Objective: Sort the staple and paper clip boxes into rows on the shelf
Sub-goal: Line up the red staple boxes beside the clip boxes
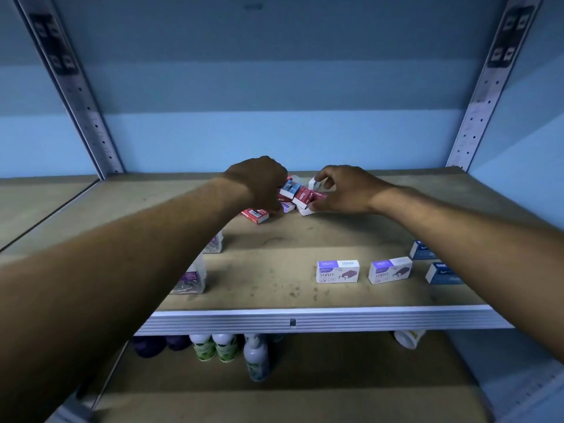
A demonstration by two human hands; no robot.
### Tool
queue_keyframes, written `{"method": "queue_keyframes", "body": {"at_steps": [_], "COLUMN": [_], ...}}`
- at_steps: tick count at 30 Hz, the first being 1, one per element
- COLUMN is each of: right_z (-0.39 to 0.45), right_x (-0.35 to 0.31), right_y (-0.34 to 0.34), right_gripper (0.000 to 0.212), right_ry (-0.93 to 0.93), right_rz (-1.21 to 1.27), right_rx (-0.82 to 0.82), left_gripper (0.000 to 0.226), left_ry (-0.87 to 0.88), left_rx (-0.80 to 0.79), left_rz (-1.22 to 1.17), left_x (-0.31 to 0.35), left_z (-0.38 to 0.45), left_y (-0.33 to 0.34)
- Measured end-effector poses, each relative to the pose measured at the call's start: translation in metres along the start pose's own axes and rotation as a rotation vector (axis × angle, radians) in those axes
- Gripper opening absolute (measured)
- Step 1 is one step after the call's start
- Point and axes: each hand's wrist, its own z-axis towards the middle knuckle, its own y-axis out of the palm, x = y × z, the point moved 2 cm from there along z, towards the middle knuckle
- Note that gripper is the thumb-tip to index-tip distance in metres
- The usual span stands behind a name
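A jumbled pile of small red, blue and white boxes (300, 195) lies at the back middle of the shelf board (274, 270). My left hand (259, 181) curls over the pile's left side; what its fingers hold is hidden. My right hand (341, 190) pinches a red-and-white box (308, 206) at the pile's right. A red box (255, 215) lies loose just left of the pile. Near the front stand two purple-and-white staple boxes (337, 271) (390, 270) in a row, with two blue boxes (441, 273) (421, 250) to their right, partly behind my right forearm.
Clear plastic paper clip boxes (192, 279) (215, 242) stand at the front left, partly behind my left forearm. Perforated metal uprights (91, 117) (476, 111) flank the bay. Bottles (225, 349) stand on the lower shelf beneath the metal front edge (305, 322).
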Motion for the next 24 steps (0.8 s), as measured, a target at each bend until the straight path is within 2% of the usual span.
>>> {"method": "queue_keyframes", "body": {"at_steps": [5, 11, 17, 24], "right_z": [0.012, 0.015, 0.010, -0.003], "right_x": [-0.004, -0.007, -0.006, -0.003], "right_y": [0.013, 0.020, 0.013, -0.004], "right_gripper": [0.081, 0.047, 0.052, 0.044], "right_ry": [-0.005, -0.015, -0.029, -0.138], "right_rz": [-0.002, 0.021, 0.057, -0.014], "right_rx": [-0.010, 0.029, 0.057, 0.042], "left_gripper": [0.047, 0.044, 0.035, 0.038], "left_ry": [-0.014, -0.030, -0.040, -0.048], "left_rx": [0.027, 0.069, 0.108, 0.130], "left_rz": [0.027, 0.060, 0.058, 0.009], "left_x": [0.003, 0.003, 0.002, 0.003], "left_z": [0.008, 0.010, 0.006, -0.006], "left_y": [0.006, 0.012, 0.010, -0.004]}}
